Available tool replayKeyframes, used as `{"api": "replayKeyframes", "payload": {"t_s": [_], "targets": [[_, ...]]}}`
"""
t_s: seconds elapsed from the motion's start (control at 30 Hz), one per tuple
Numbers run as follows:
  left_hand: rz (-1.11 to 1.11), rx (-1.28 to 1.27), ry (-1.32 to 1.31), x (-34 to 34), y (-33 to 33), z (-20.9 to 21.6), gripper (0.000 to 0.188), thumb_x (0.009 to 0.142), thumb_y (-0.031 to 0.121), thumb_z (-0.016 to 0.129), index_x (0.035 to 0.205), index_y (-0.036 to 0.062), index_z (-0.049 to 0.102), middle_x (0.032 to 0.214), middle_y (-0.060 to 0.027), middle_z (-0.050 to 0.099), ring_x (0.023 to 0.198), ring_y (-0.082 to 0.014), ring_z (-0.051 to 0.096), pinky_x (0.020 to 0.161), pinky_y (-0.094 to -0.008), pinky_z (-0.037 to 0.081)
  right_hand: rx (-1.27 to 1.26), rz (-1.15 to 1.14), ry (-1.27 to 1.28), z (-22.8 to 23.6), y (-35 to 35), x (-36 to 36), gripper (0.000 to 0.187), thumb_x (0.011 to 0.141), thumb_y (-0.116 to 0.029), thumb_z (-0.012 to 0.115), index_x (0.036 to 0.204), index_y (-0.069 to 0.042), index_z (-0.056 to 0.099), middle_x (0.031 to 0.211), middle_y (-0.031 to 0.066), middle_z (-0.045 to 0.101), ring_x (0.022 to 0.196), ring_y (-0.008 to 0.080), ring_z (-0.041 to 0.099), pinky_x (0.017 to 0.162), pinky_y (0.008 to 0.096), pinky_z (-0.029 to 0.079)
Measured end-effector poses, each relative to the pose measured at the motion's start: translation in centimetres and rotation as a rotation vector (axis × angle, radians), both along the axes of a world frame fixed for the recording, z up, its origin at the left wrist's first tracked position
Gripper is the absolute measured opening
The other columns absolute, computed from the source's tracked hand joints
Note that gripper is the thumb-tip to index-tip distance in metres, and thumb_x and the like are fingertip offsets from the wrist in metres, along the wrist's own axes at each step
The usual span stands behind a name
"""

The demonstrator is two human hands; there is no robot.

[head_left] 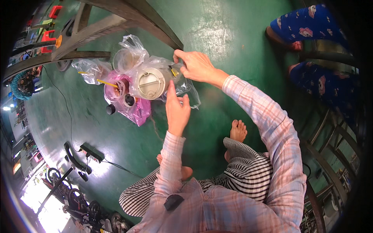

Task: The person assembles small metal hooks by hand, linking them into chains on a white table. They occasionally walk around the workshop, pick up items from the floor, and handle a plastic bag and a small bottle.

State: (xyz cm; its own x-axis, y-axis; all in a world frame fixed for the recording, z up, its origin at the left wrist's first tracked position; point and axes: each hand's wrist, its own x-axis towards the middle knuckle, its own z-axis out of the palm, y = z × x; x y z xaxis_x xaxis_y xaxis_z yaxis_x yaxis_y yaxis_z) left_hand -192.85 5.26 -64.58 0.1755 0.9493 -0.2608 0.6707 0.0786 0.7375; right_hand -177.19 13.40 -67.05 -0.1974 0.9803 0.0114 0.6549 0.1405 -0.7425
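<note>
Holding one clear bag [182, 83] with beige-lidded cup [150, 82]: right hand [197, 66] grip pinching bag, left hand [176, 108] grip closed on it.

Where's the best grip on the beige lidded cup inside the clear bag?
Probably around the side wall of the beige lidded cup, just behind the lid rim, coming from the person's side. It lies tilted with the round lid facing the camera, so the flat lid offers little hold. The left hand and right hand pinch only the clear bag, not the cup.
</note>
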Motion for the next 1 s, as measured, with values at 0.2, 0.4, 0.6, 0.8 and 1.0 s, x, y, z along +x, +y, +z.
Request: {"api": "replayKeyframes", "payload": {"t_s": [0.2, 0.4, 0.6, 0.8, 1.0], "targets": [[-0.027, -0.107, 0.104, -0.4, 1.2, -0.7, 0.061, 0.083, 0.010, 0.059, 0.139, 0.0005, 0.037, 0.113, -0.0123, 0.064, 0.065, -0.0204, 0.061, 0.070, -0.0355, 0.050, 0.311, 0.208, -0.128, -2.2, 1.3, -0.5, 0.045, 0.070, 0.001, 0.057, 0.107, -0.022, 0.069, 0.143, -0.0003, 0.037, 0.122, 0.0213, 0.040, 0.090, 0.0394, 0.038], [0.004, -0.060, 0.116, -0.2, 0.6, -1.0, 0.049, 0.083, 0.008, 0.060, 0.131, 0.0014, 0.050, 0.105, -0.0111, 0.068, 0.059, -0.0152, 0.055, 0.061, -0.0298, 0.048, 0.100, 0.219, -0.433, -1.1, 2.9, -3.2, 0.022, 0.076, -0.012, 0.062, 0.097, -0.008, 0.066, 0.118, 0.0111, 0.058, 0.103, 0.0251, 0.058, 0.077, 0.0413, 0.047], [-0.065, 0.701, 0.202, -0.6, 0.8, 1.6, 0.045, 0.079, 0.008, 0.065, 0.124, 0.0083, 0.058, 0.112, -0.0116, 0.063, 0.089, -0.0248, 0.059, 0.083, -0.0375, 0.045, 0.415, 0.066, -0.300, -5.4, 4.9, -5.2, 0.019, 0.072, -0.020, 0.066, 0.082, -0.006, 0.060, 0.083, 0.0100, 0.063, 0.068, 0.0287, 0.066, 0.053, 0.0372, 0.051], [0.157, 0.728, 0.647, -0.7, 4.3, 2.5, 0.085, 0.069, 0.030, 0.075, 0.142, 0.0134, 0.035, 0.128, -0.0162, 0.052, 0.117, -0.0378, 0.043, 0.099, -0.0488, 0.032, 0.253, 0.109, -0.298, -3.7, 5.8, -4.6, 0.016, 0.066, -0.013, 0.064, 0.078, -0.004, 0.061, 0.076, 0.0138, 0.066, 0.071, 0.0307, 0.067, 0.059, 0.0403, 0.053], [-0.058, 0.467, 0.224, -3.7, 6.1, 2.7, 0.087, 0.065, 0.018, 0.074, 0.142, 0.0074, 0.034, 0.124, -0.0170, 0.055, 0.112, -0.0335, 0.050, 0.097, -0.0428, 0.037, 0.234, 0.117, -0.294, -1.6, 5.8, -3.0, 0.014, 0.063, -0.008, 0.064, 0.076, -0.004, 0.061, 0.070, 0.0154, 0.065, 0.070, 0.0341, 0.066, 0.060, 0.0421, 0.054]]}}
